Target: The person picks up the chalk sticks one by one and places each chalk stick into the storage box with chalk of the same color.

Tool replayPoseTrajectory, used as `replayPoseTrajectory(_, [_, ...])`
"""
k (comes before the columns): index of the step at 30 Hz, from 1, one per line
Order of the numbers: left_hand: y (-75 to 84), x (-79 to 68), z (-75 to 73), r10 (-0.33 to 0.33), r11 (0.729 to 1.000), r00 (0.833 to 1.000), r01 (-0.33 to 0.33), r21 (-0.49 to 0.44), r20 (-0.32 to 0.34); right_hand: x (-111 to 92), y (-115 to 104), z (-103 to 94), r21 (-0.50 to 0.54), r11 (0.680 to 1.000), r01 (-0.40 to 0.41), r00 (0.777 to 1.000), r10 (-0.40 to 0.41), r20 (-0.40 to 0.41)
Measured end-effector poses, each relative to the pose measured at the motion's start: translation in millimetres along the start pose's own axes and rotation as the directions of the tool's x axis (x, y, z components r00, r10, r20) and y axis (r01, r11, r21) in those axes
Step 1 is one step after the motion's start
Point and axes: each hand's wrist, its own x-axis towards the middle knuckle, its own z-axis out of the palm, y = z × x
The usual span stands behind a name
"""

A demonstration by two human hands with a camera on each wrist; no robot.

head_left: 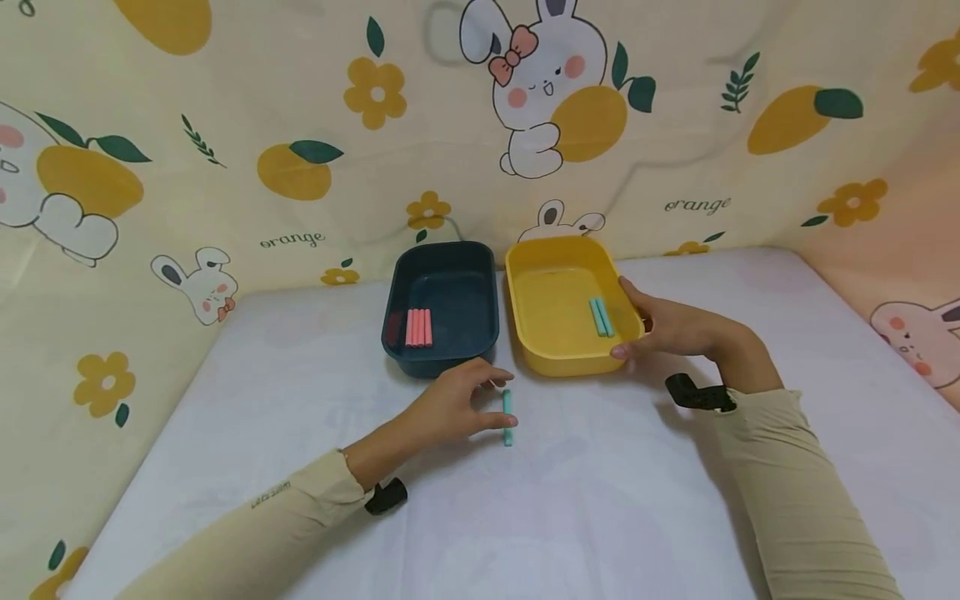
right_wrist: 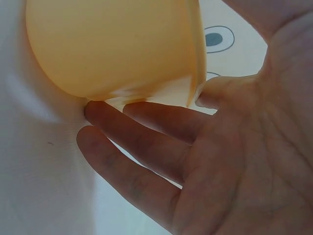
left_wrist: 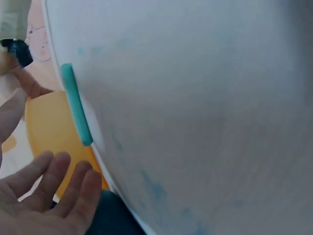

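A teal chalk-like stick (head_left: 507,432) lies on the white tabletop, pointing away from me. My left hand (head_left: 457,404) is at it, thumb and fingers spread apart; in the left wrist view the fingers (left_wrist: 63,183) look clear of the stick (left_wrist: 77,105). On the right, my right hand (head_left: 671,325) holds the yellow bin (head_left: 573,364) by its right side. The right wrist view has the thumb at the rim and the other fingers (right_wrist: 142,147) along the outer wall. Two teal sticks (head_left: 602,317) lie inside this bin.
A dark blue bin (head_left: 438,367) stands left of the yellow one, with several pink sticks (head_left: 419,327) side by side in it. Behind both bins rises a cream cloth (head_left: 450,167) printed with rabbits and oranges. White cloth covers the table (head_left: 600,500).
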Motion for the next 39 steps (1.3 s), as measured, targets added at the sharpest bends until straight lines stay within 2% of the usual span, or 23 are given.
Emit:
replayPoseTrajectory(5, [-1.2,1.7,4.7,-0.041,0.982,0.997,0.027,0.187,0.071,1.2,0.0,0.0,-0.002,1.0,-0.003,1.0,0.003,0.0])
replayPoseTrajectory(8, [-2.8,0.4,5.1,-0.047,0.968,0.994,0.02,0.25,0.103,2.1,-1.9,-0.3,-0.009,1.0,-0.005,1.0,0.005,0.004])
replayPoseTrajectory(16, [-5.7,-0.7,2.5,-0.036,0.982,0.996,0.019,0.189,0.086,2.6,-8.0,-3.6,-0.001,1.0,0.001,1.0,-0.001,0.002])
replayPoseTrajectory(31, [-5.9,1.3,8.2,-0.052,0.977,0.995,0.034,0.211,0.082,-0.3,-6.3,1.3,0.006,1.0,-0.022,1.0,0.022,-0.008])
replayPoseTrajectory(39, [-5.3,2.5,9.7,-0.057,0.973,0.995,0.038,0.228,0.077,-1.1,-3.9,1.6,0.013,1.0,-0.009,1.0,0.009,-0.003])
